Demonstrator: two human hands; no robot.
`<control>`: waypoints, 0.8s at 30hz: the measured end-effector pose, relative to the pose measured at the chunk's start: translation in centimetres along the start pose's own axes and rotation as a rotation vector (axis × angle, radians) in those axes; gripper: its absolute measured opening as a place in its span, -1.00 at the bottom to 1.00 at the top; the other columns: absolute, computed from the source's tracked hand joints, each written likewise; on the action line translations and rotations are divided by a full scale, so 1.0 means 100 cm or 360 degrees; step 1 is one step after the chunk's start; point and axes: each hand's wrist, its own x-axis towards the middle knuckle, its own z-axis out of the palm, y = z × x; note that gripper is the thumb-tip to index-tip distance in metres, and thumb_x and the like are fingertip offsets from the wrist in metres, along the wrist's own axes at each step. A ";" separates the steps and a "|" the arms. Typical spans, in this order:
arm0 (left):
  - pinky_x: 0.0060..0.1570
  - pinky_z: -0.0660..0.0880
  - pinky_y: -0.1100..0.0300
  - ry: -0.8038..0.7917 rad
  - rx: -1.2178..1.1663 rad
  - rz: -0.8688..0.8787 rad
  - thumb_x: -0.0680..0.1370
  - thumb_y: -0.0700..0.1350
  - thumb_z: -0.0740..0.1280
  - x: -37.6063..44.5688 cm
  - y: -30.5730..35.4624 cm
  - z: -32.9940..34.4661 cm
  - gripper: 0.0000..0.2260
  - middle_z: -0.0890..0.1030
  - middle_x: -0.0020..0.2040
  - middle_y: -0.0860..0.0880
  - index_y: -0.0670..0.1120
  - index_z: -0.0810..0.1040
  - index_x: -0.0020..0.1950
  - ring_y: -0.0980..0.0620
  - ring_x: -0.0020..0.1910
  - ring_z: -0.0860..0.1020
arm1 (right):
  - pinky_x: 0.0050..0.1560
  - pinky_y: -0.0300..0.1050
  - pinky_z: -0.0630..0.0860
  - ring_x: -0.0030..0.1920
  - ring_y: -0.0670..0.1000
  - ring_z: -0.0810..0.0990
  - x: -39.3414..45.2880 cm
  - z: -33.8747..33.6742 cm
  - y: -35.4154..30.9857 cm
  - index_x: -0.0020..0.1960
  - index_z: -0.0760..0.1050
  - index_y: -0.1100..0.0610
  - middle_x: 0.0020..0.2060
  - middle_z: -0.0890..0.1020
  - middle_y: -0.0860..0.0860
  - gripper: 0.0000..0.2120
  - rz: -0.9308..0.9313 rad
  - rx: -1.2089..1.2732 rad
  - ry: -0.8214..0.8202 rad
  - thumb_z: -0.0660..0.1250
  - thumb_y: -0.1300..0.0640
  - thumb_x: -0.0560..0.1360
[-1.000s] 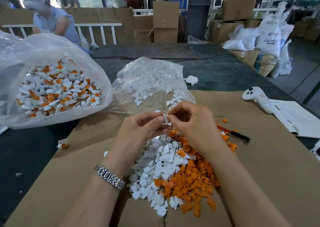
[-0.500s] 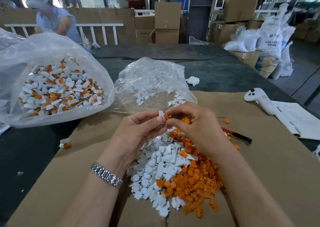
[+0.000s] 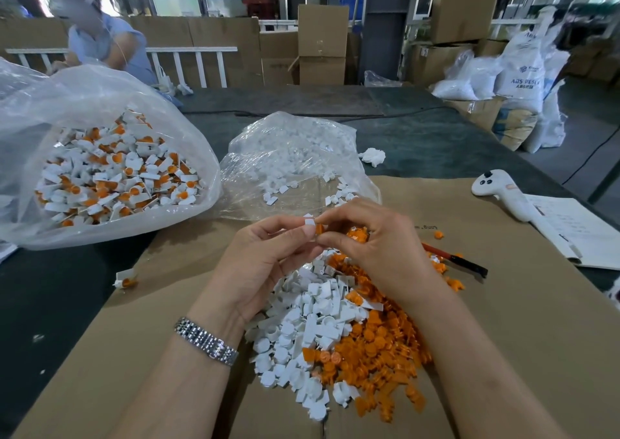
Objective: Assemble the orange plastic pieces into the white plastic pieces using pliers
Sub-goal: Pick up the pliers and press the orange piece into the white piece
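Note:
My left hand (image 3: 265,264) pinches a small white plastic piece (image 3: 309,222) between thumb and fingers. My right hand (image 3: 375,250) pinches an orange plastic piece (image 3: 319,229) and holds it against the white one. Both hands hover above a mixed heap on the cardboard: loose white pieces (image 3: 302,331) on the left side, orange pieces (image 3: 379,351) on the right. Pliers (image 3: 459,261) with a red and black handle lie on the cardboard just right of my right hand, partly hidden by it.
A clear bag of assembled white-and-orange pieces (image 3: 110,176) sits at the left. Another clear bag with white pieces (image 3: 295,163) lies behind my hands. A white controller (image 3: 503,193) and papers (image 3: 577,234) lie at the right. A person works at the far left.
The orange piece has come into view at the white piece between my fingertips. Both hands have stayed over the heap, shifting only slightly.

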 end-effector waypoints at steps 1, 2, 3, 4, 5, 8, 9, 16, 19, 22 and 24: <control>-0.07 0.68 0.18 0.0016 0.0014 0.0011 0.35 -0.29 0.53 0.000 -0.001 0.000 -0.88 0.73 -0.05 -0.27 -0.20 0.74 -0.13 -0.09 -0.11 0.73 | 0.00 -0.20 0.57 -0.07 -0.09 0.63 0.000 0.000 0.000 0.04 0.69 0.05 -0.14 0.66 -0.10 -0.85 -0.0014 -0.0010 -0.0006 0.52 0.12 0.47; -0.07 0.69 0.18 0.0034 0.0025 0.0017 0.34 -0.29 0.53 0.001 -0.001 0.000 -0.89 0.73 -0.06 -0.27 -0.20 0.72 -0.15 -0.08 -0.14 0.73 | -0.01 -0.23 0.56 -0.07 -0.10 0.63 0.000 0.001 -0.001 0.04 0.68 0.05 -0.14 0.66 -0.10 -0.85 -0.0024 -0.0032 -0.0021 0.52 0.12 0.47; -0.08 0.69 0.18 0.0051 0.0038 0.0017 0.33 -0.30 0.53 0.001 -0.002 0.000 -0.89 0.73 -0.06 -0.27 -0.19 0.71 -0.17 -0.08 -0.15 0.73 | 0.00 -0.25 0.55 -0.06 -0.11 0.62 0.000 0.002 -0.001 0.04 0.68 0.04 -0.13 0.65 -0.11 -0.84 -0.0027 -0.0056 -0.0044 0.52 0.12 0.47; -0.08 0.69 0.18 0.0067 0.0050 0.0016 0.33 -0.30 0.53 0.002 -0.002 0.000 -0.90 0.73 -0.06 -0.27 -0.19 0.71 -0.19 -0.09 -0.15 0.73 | 0.01 -0.27 0.55 -0.06 -0.12 0.62 0.000 0.002 -0.002 0.05 0.68 0.03 -0.13 0.65 -0.11 -0.83 -0.0021 -0.0080 -0.0071 0.52 0.11 0.46; -0.07 0.69 0.17 0.0081 0.0052 0.0015 0.32 -0.31 0.53 0.002 -0.003 0.000 -0.91 0.72 -0.05 -0.28 -0.18 0.71 -0.21 -0.10 -0.14 0.73 | 0.02 -0.28 0.55 -0.05 -0.14 0.61 0.000 0.001 -0.002 0.07 0.67 0.02 -0.11 0.65 -0.13 -0.81 0.0004 -0.0083 -0.0099 0.52 0.09 0.46; -0.06 0.70 0.13 0.0128 -0.0062 0.0001 0.32 -0.35 0.51 0.003 -0.004 -0.001 -0.90 0.71 -0.04 -0.32 -0.21 0.68 -0.23 -0.22 -0.05 0.74 | -0.04 -0.36 0.55 -0.04 -0.24 0.60 0.004 -0.012 0.002 0.18 0.60 -0.09 -0.06 0.63 -0.20 -0.70 0.0242 -0.0101 -0.0113 0.47 -0.10 0.47; -0.06 0.70 0.12 0.0145 -0.0107 -0.0009 0.32 -0.37 0.51 0.004 -0.004 -0.001 -0.89 0.71 -0.07 -0.32 -0.23 0.66 -0.21 -0.27 -0.02 0.73 | -0.11 -0.38 0.53 -0.05 -0.25 0.59 0.004 -0.019 0.006 0.20 0.57 -0.11 -0.04 0.61 -0.22 -0.67 0.0351 -0.0215 -0.0079 0.44 -0.15 0.47; -0.21 0.66 0.23 0.0210 -0.0066 -0.0058 0.33 -0.30 0.54 0.004 -0.004 -0.004 -0.91 0.72 0.00 -0.29 -0.17 0.75 -0.20 -0.21 0.01 0.74 | 0.17 0.12 0.54 0.07 0.08 0.55 -0.009 -0.056 0.055 0.16 0.54 0.07 0.05 0.59 0.04 -0.55 0.1275 -0.0999 -0.0558 0.46 -0.21 0.44; -0.24 0.64 0.25 0.0211 -0.0065 -0.0055 0.33 -0.27 0.55 0.005 -0.004 -0.005 -0.90 0.73 0.00 -0.26 -0.16 0.75 -0.18 -0.18 0.01 0.74 | 0.19 0.15 0.51 0.06 0.09 0.55 -0.007 -0.055 0.054 0.18 0.49 0.07 0.05 0.57 0.04 -0.54 0.1285 -0.1011 -0.0557 0.45 -0.19 0.43; -0.26 0.64 0.26 0.0213 -0.0035 -0.0043 0.33 -0.25 0.55 0.005 -0.004 -0.005 -0.91 0.74 -0.01 -0.23 -0.13 0.76 -0.19 -0.14 -0.02 0.75 | 0.16 0.15 0.52 0.03 0.07 0.54 -0.006 -0.053 0.053 0.16 0.48 0.04 0.00 0.55 0.01 -0.55 0.1285 -0.1058 -0.0566 0.44 -0.20 0.42; -0.28 0.64 0.27 0.0223 -0.0038 -0.0045 0.31 -0.23 0.56 0.005 -0.004 -0.005 -0.90 0.75 -0.03 -0.21 -0.11 0.76 -0.20 -0.11 -0.05 0.75 | 0.10 0.14 0.54 -0.02 0.07 0.54 -0.006 -0.053 0.049 0.10 0.49 0.04 -0.05 0.55 0.01 -0.60 0.1251 -0.1032 -0.0515 0.42 -0.20 0.42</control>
